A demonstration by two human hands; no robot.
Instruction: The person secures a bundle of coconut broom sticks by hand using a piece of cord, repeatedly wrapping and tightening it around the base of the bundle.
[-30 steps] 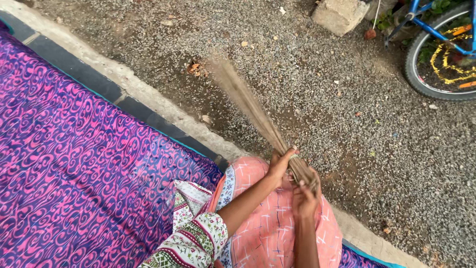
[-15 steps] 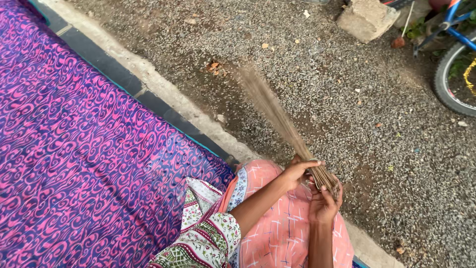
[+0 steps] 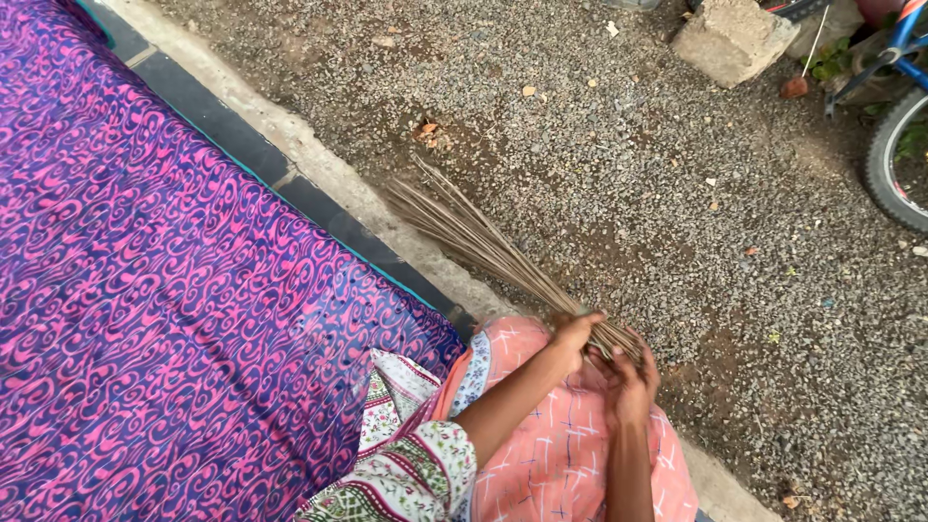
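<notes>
The ground is coarse grey gravel over brown dirt (image 3: 677, 213), bordered by a rough concrete kerb (image 3: 319, 169) that runs diagonally from the upper left to the lower right. At the kerb's near edge, the left hand (image 3: 577, 332) is closed around the bound end of a stick broom (image 3: 483, 242), and the right hand (image 3: 628, 377) cups the butt of the same bundle from below, fingers curled against it. Half a second earlier the broom's free end was a blurred streak pointing up and away over the gravel; it now reads sharp, lower and swung toward the kerb, so the stroke has stopped and the bundle is at rest. The broom consists of thin, stiff, tan plant ribs, tightly gathered at the grip and fanning apart toward the tips. Both hands rest over a knee in salmon cloth (image 3: 541, 454) with fine line print. A purple and pink swirl-patterned fabric (image 3: 164, 309) lies left of the kerb. A rough concrete block (image 3: 730, 39) and a bicycle wheel (image 3: 894, 164) sit at the gravel's far right edge.
</notes>
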